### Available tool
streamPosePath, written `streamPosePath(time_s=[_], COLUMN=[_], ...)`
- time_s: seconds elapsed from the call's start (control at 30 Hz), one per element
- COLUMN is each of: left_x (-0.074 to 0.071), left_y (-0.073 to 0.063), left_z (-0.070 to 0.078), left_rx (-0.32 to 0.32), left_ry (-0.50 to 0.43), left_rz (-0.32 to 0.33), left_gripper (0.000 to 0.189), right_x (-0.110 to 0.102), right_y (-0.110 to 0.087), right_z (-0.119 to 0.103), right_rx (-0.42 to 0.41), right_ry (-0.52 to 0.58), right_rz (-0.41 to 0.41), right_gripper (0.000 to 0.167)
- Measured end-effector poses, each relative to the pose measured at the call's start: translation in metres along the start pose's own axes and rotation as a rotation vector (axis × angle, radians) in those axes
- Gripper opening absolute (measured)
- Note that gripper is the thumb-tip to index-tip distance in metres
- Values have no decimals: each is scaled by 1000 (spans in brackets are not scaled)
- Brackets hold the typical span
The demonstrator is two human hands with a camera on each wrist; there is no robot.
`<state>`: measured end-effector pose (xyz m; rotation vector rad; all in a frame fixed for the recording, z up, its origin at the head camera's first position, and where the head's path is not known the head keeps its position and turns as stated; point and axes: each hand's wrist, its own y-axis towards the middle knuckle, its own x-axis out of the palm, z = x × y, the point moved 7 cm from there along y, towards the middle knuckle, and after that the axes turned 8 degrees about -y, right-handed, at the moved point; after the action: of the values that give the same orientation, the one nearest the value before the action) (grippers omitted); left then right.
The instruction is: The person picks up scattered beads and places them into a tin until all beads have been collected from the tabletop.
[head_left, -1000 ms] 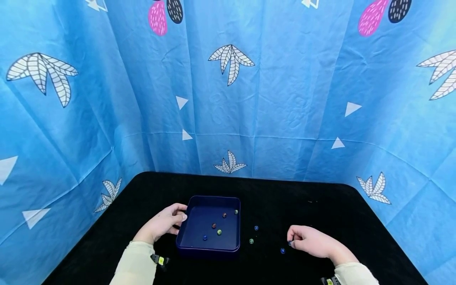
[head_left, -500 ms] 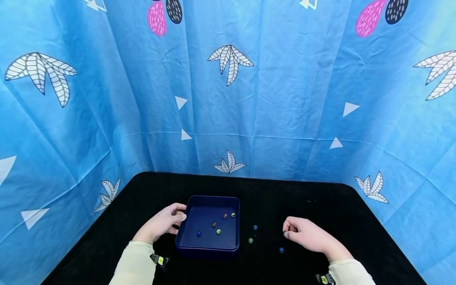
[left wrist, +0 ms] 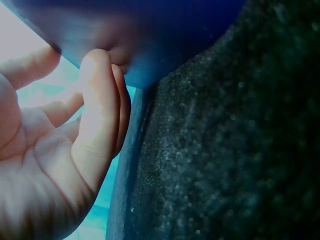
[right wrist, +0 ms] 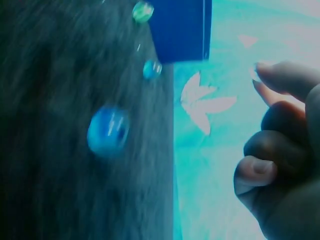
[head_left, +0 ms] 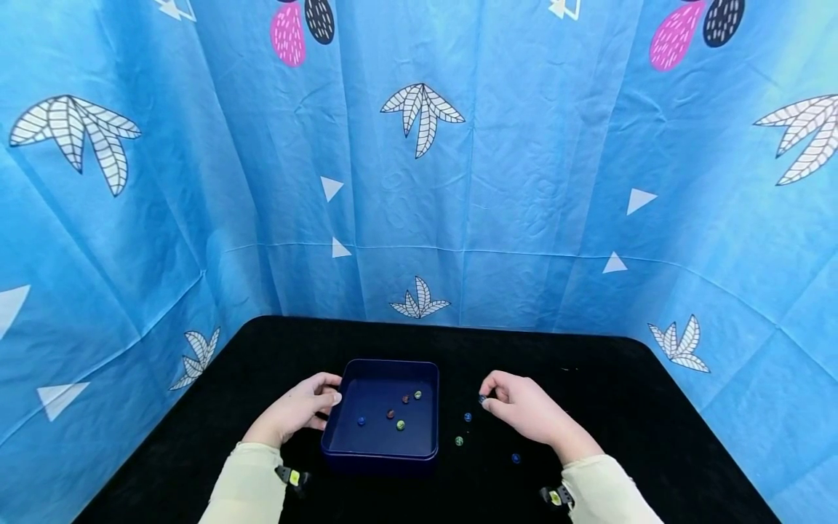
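Observation:
My left hand (head_left: 297, 409) holds the left side of a square dark blue tray (head_left: 380, 458), thumb at its rim. In the left wrist view, curled fingers (left wrist: 97, 110) touch the tray's outer wall (left wrist: 165, 40). Inside lie several marbles, among them a blue one (head_left: 361, 421), a yellow-green one (head_left: 401, 426) and a reddish one (head_left: 390, 414). To the tray's right, above the table, my right hand (head_left: 527, 411) pinches a blue marble (head_left: 482, 399) between thumb and forefinger. In the right wrist view, glare nearly hides that marble.
Outside the tray, a blue marble (head_left: 468, 417) and a green marble (head_left: 459, 441) lie near its right wall. Another blue marble (head_left: 516, 458) sits closer to me. Black cloth covers the table (head_left: 609, 393); a blue patterned curtain (head_left: 524, 182) stands around its far sides.
My right hand has moved left and away from me with the blue marble, toward the tray. Inside the tray, the blue marble has rolled left and others have shifted slightly. My left hand keeps its place.

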<state>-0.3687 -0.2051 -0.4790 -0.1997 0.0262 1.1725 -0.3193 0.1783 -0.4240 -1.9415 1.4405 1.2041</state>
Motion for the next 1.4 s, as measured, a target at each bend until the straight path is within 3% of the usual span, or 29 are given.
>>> streamPosePath(time_s=[0.23, 0.73, 0.97, 1.4], left_x=[1, 0, 1, 0], left_y=[0, -1, 1, 2], left_z=[1, 3, 1, -1], left_rx=[3, -8, 12, 10], left_ry=[-4, -2, -9, -8], left_rz=[-9, -5, -23, -14], left_gripper=[48, 47, 49, 49], right_x=[8, 45, 51, 32], right_y=[26, 71, 76, 66], right_z=[-37, -92, -94, -70], right_rx=[-39, -100, -81, -61], right_ry=[13, 6, 23, 34], right_rz=[24, -51, -67, 17], right_gripper=[7, 13, 19, 14])
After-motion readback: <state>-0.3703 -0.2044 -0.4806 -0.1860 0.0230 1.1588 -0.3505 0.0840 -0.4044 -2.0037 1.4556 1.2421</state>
